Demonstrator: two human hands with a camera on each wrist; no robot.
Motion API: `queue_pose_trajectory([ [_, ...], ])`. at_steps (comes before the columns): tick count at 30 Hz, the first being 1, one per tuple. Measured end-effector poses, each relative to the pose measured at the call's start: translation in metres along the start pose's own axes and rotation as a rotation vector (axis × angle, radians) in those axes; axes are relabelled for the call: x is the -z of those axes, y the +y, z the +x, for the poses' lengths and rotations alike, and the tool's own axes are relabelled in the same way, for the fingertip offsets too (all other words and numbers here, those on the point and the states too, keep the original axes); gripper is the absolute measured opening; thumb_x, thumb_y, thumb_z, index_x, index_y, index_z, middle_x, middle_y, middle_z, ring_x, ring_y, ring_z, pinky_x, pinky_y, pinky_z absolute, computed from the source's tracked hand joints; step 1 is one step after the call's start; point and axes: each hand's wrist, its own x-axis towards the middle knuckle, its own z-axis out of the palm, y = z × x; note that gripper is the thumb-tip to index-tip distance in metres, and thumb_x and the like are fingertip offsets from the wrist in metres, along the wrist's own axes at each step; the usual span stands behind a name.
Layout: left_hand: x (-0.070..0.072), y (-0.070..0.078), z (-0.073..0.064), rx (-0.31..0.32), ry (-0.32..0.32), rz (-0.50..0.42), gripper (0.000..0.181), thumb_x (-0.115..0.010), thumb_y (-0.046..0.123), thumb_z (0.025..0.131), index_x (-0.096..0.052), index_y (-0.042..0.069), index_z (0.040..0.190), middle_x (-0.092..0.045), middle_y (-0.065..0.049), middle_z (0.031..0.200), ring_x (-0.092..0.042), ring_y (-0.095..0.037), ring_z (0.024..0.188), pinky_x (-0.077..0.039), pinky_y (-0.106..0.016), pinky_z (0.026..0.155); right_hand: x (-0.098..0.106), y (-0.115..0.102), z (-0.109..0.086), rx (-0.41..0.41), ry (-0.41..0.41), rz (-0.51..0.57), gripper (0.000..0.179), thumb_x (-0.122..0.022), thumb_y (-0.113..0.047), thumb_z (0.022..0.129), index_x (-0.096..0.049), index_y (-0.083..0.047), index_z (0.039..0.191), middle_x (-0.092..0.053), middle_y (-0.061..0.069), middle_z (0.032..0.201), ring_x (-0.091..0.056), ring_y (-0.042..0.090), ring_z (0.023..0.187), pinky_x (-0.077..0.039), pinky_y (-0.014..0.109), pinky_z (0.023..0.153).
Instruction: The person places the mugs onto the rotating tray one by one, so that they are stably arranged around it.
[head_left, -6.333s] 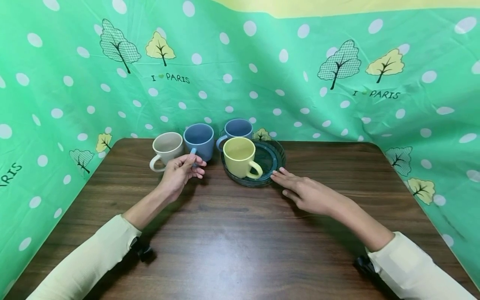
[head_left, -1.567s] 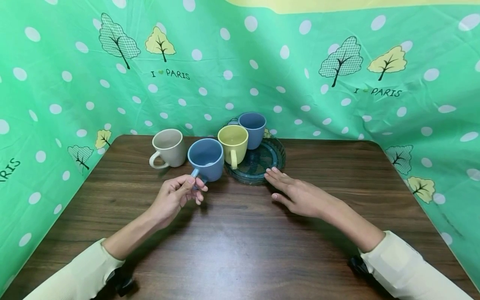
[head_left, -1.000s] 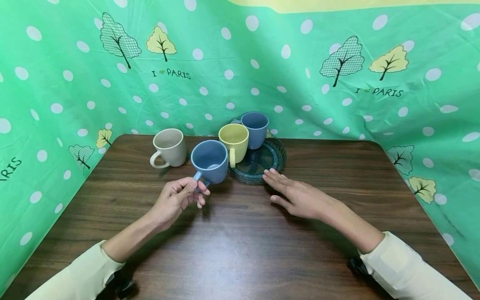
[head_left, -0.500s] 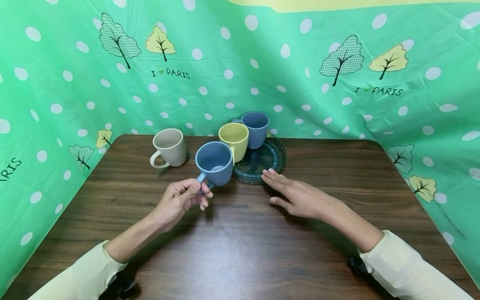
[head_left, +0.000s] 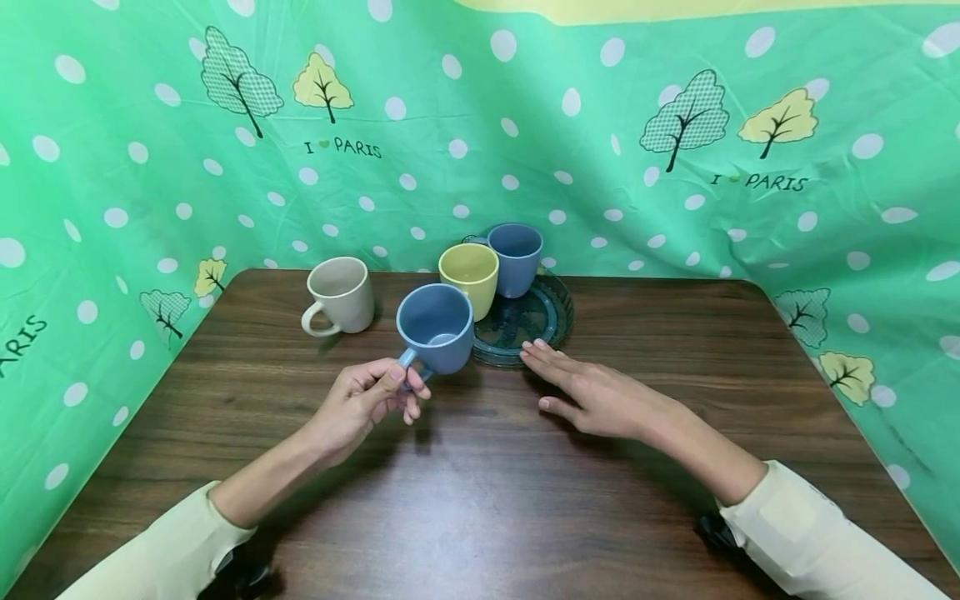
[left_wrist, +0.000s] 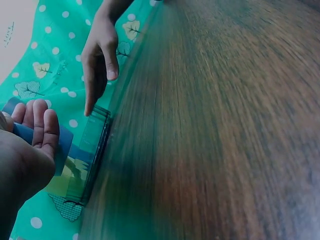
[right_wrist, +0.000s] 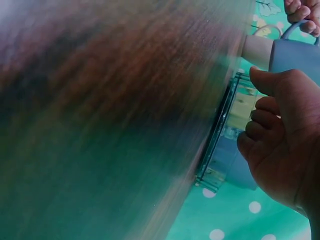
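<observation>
My left hand [head_left: 360,404] pinches the handle of a blue mug [head_left: 437,333], held tilted over the table in front of the dish's left side. My right hand [head_left: 600,392] is stretched out, its fingertips right at the front rim of a dark teal glass dish [head_left: 517,360]. A yellow mug [head_left: 471,265] stands upright in the dish at the left, its handle hidden behind the held mug. Behind it, a second blue mug [head_left: 517,267] stands at the dish's back. In the right wrist view, both mugs show through the glass wall of the dish [right_wrist: 215,145].
A light grey mug [head_left: 343,296] stands on the wooden table [head_left: 480,500] at the back left, its handle to the front left. A green dotted cloth [head_left: 525,125] hangs right behind the table's back edge and along both sides.
My left hand has lifted the blue mug from beside the grey one and moved it right and forward. The mugs in the dish have shifted round, the yellow handle swinging from right to front.
</observation>
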Motion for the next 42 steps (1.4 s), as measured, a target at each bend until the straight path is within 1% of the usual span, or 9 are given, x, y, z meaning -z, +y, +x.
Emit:
queue_pose_trajectory([
  [5,-0.003,0.003,0.001,0.008,-0.006,0.009,0.029,-0.048,0.015,0.123,-0.075,0.012,0.111,-0.082,0.002,0.108,-0.075,-0.008,0.088,-0.066,-0.024,0.079,0.002,0.002,-0.001,-0.008,0.013,0.003,0.072,-0.064,-0.031,0.117,-0.031,-0.016,0.179,-0.026,0.01,0.188,-0.027,0.034,0.175,-0.04,0.065,0.134],
  [11,-0.005,0.005,0.002,0.014,-0.01,0.016,0.029,-0.048,0.015,0.123,-0.075,0.012,0.111,-0.081,0.001,0.108,-0.074,-0.008,0.087,-0.066,-0.023,0.079,0.009,0.012,-0.007,-0.033,0.047,-0.015,0.07,-0.063,-0.033,0.118,-0.033,-0.012,0.178,-0.027,0.013,0.187,-0.026,0.038,0.175,-0.039,0.066,0.134],
  [18,-0.006,0.006,0.004,0.031,-0.018,0.018,0.028,-0.05,0.017,0.122,-0.075,0.011,0.11,-0.08,0.001,0.107,-0.074,-0.009,0.086,-0.065,-0.024,0.079,0.014,0.02,-0.011,-0.097,0.03,-0.033,0.072,-0.061,-0.034,0.119,-0.029,-0.009,0.179,-0.022,0.016,0.188,-0.021,0.041,0.176,-0.037,0.068,0.135],
  [21,-0.007,0.007,0.005,0.037,-0.021,0.018,0.028,-0.05,0.018,0.122,-0.075,0.011,0.11,-0.08,0.001,0.107,-0.074,-0.009,0.086,-0.065,-0.024,0.079,0.014,0.021,-0.011,-0.11,0.023,-0.04,0.073,-0.061,-0.034,0.119,-0.029,-0.008,0.179,-0.02,0.017,0.189,-0.02,0.042,0.176,-0.037,0.068,0.135],
  [28,-0.011,0.009,0.009,0.057,-0.008,0.03,0.028,-0.051,0.021,0.122,-0.074,0.009,0.11,-0.08,0.001,0.107,-0.073,-0.011,0.085,-0.065,-0.025,0.079,0.012,0.022,-0.009,-0.112,-0.001,-0.059,0.076,-0.063,-0.034,0.117,-0.029,-0.006,0.178,-0.019,0.021,0.188,-0.022,0.043,0.175,-0.04,0.068,0.133],
  [31,-0.011,0.009,0.011,0.051,-0.012,0.029,0.029,-0.051,0.02,0.122,-0.073,0.007,0.11,-0.08,-0.001,0.107,-0.073,-0.011,0.085,-0.065,-0.024,0.079,0.012,0.022,-0.009,-0.111,-0.008,-0.06,0.076,-0.064,-0.034,0.117,-0.028,-0.005,0.178,-0.019,0.022,0.188,-0.022,0.044,0.175,-0.04,0.068,0.133],
  [35,-0.012,0.009,0.015,0.042,-0.024,0.022,0.029,-0.05,0.02,0.123,-0.073,0.007,0.11,-0.079,-0.001,0.107,-0.072,-0.011,0.085,-0.065,-0.024,0.08,0.012,0.022,-0.009,-0.104,-0.008,-0.052,0.076,-0.063,-0.034,0.117,-0.028,-0.006,0.178,-0.019,0.021,0.188,-0.023,0.043,0.174,-0.04,0.068,0.133],
  [42,-0.013,0.008,0.021,0.051,-0.03,0.031,0.029,-0.05,0.02,0.123,-0.072,0.006,0.11,-0.078,0.0,0.107,-0.071,-0.012,0.084,-0.064,-0.025,0.08,0.011,0.021,-0.009,-0.085,-0.006,-0.04,0.075,-0.063,-0.034,0.118,-0.029,-0.006,0.178,-0.02,0.02,0.188,-0.023,0.043,0.174,-0.039,0.068,0.134],
])
